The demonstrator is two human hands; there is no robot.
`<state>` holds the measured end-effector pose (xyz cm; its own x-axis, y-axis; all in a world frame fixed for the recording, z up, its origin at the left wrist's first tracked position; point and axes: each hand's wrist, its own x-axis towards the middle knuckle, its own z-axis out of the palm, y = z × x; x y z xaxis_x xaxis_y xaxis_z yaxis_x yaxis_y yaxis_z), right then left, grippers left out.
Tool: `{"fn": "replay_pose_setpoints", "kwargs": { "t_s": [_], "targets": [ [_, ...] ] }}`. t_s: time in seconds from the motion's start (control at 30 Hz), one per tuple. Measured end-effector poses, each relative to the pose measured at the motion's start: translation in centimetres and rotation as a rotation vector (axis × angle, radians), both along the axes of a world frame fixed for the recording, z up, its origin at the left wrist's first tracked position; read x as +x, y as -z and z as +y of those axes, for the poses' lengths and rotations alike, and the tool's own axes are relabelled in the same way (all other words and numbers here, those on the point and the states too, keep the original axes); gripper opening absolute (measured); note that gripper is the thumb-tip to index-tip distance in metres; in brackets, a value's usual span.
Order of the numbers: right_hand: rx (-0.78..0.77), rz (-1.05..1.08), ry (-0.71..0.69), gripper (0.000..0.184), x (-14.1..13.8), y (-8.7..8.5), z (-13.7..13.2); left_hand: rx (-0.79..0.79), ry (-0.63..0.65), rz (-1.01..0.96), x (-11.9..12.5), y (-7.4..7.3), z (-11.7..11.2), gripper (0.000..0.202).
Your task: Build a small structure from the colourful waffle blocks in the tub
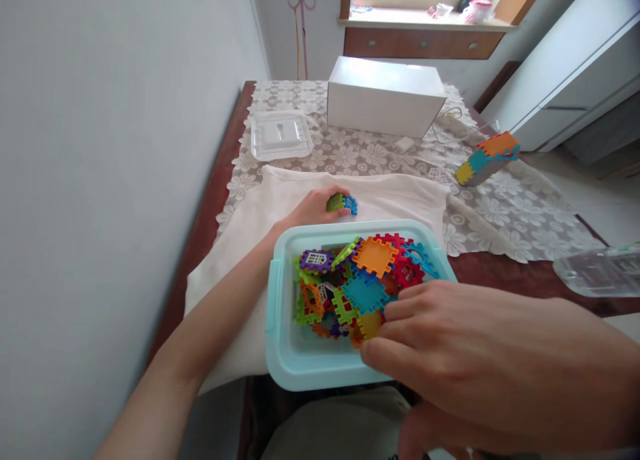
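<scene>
A light blue plastic box sits at the near table edge, filled with several colourful interlocking plastic tiles. My right hand reaches into the box from the right; its fingertips pinch a yellow tile near the box's front. My left hand rests on a cream cloth behind the box and grips a small joined piece of green and blue tiles.
A white rectangular box and a clear plastic lid stand at the back of the lace-covered table. A built block of coloured tiles lies at the right. A clear container is at the right edge. A white wall runs along the left.
</scene>
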<state>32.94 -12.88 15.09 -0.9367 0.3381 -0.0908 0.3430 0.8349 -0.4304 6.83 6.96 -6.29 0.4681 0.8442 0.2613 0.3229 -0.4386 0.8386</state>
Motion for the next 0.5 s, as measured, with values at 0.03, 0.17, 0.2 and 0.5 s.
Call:
{"fn": "replay_pose_setpoints", "kwargs": {
  "t_s": [0.03, 0.17, 0.2, 0.5],
  "targets": [
    [-0.001, -0.038, -0.008, 0.032, -0.3, 0.1, -0.2, 0.008, -0.001, 0.01, 0.0, -0.1, -0.1, 0.046],
    [-0.033, -0.179, -0.081, 0.056, -1.9, 1.4, 0.4, 0.023, -0.005, 0.078, 0.2, -0.9, -0.7, 0.042],
    [-0.046, -0.191, -0.115, 0.058, -2.2, 1.9, 0.6, 0.021, -0.004, 0.088, 0.3, -1.1, -0.9, 0.041],
    [-0.131, -0.083, -0.245, 0.038, -3.0, 3.0, 2.0, 0.026, -0.012, 0.073, 0.2, -1.3, -1.3, 0.043]
  ]
}}
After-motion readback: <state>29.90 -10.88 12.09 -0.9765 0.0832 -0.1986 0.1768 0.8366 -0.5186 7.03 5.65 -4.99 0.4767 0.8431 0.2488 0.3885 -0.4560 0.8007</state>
